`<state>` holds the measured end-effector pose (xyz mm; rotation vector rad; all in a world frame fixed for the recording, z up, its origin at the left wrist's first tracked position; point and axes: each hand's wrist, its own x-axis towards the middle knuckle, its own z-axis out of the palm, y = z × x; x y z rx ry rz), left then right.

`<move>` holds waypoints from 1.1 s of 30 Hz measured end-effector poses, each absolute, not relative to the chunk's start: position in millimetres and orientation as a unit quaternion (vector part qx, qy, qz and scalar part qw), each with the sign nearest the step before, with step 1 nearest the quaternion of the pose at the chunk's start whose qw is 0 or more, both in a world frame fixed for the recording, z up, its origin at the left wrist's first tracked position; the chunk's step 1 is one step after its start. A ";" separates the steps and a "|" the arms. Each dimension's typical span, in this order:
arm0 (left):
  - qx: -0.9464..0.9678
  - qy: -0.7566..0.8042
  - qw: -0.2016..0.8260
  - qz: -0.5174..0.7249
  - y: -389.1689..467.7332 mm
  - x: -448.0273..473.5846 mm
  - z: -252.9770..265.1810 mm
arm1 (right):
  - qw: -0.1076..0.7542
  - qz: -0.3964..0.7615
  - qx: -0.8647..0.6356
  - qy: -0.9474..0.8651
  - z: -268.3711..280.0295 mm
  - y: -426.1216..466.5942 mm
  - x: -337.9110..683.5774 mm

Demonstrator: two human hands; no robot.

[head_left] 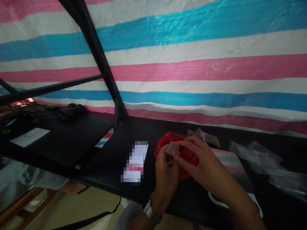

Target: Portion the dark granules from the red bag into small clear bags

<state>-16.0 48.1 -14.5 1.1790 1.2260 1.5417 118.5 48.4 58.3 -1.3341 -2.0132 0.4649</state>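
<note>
Right forearm (236, 195), nearest the lens, leads to the right hand (202, 156), thumb and forefinger parted at the edge of a small clear plastic bag (172, 148); cannot tell whether they pinch the film. Left hand (165, 171) grips that bag between thumb and fingers, over the red plastic bag (165, 140). Judgement: best held by the lower sides, mouth upright, lest the dark contents (169, 160) spill.

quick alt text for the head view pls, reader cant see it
A left hand holds a small clear plastic bag, with the right hand at its edge, in front of a red bag on a black table. More clear bags lie to the right; a pink, blue and white striped sheet hangs behind.
</note>
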 end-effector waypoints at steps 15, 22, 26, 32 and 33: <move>0.405 0.555 0.214 0.694 48.3 -31.7 -8.1 | 0.180 0.157 -0.596 -0.767 27.3 62.9 115.8; 0.513 0.578 0.280 0.569 46.7 -32.7 -17.7 | 0.135 0.098 -0.609 -0.775 21.6 60.5 139.5; 0.500 0.615 0.265 0.549 49.7 -35.2 -20.1 | 0.170 0.093 -0.624 -0.757 28.3 79.3 144.9; 0.485 0.592 0.259 0.590 46.2 -29.1 -19.1 | 0.415 0.053 -0.562 -0.713 34.0 96.2 149.1; 0.486 0.578 0.261 0.601 44.4 -27.0 -18.8 | 0.436 0.055 -0.551 -0.709 34.3 95.2 152.1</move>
